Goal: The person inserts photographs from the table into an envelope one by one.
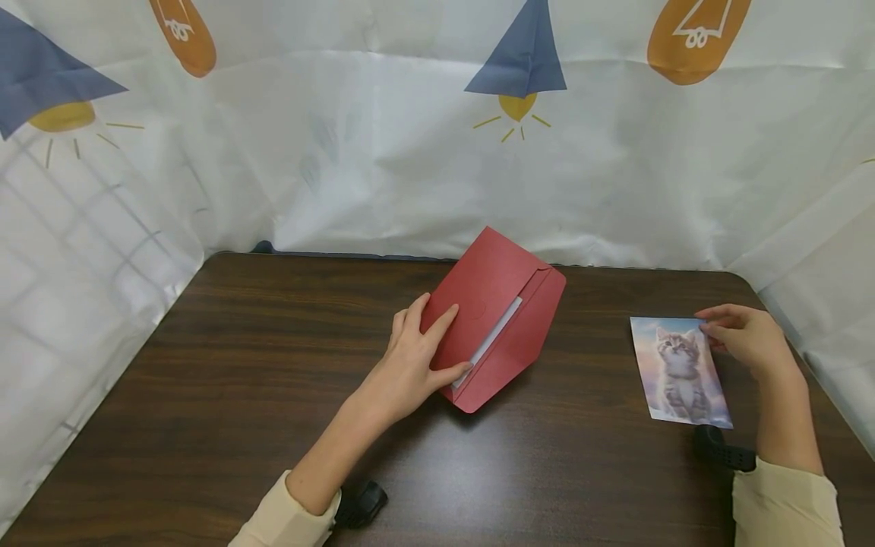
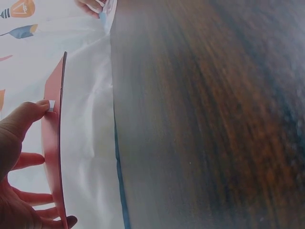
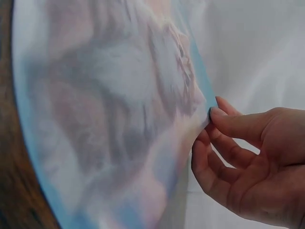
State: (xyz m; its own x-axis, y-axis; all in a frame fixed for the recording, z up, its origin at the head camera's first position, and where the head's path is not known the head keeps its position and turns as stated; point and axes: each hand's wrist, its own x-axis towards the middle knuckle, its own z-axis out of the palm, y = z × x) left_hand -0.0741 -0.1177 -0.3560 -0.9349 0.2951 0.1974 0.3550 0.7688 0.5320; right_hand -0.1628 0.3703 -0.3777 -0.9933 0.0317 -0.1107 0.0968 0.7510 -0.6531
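Observation:
My left hand [image 1: 410, 368] holds a red envelope [image 1: 472, 304] at a slant over the middle of the table. Its flap is folded open toward the lower right, and a strip of white paper [image 1: 502, 323] shows in the slot. The left thumb lies on that strip, the other fingers spread over the envelope's face and left edge. In the left wrist view, the envelope [image 2: 52, 138] appears nearly edge-on. On the right, my right hand [image 1: 745, 338] pinches the upper right corner of a kitten picture card [image 1: 680, 372]. The card [image 3: 109, 95] looks slightly bowed in the right wrist view.
A dark wood table [image 1: 239, 365] lies under both hands. White curtain [image 1: 410, 175] printed with lamps and bulbs hangs behind it and along both sides. Each wrist wears a black camera band, the left band [image 1: 361, 505] near the front.

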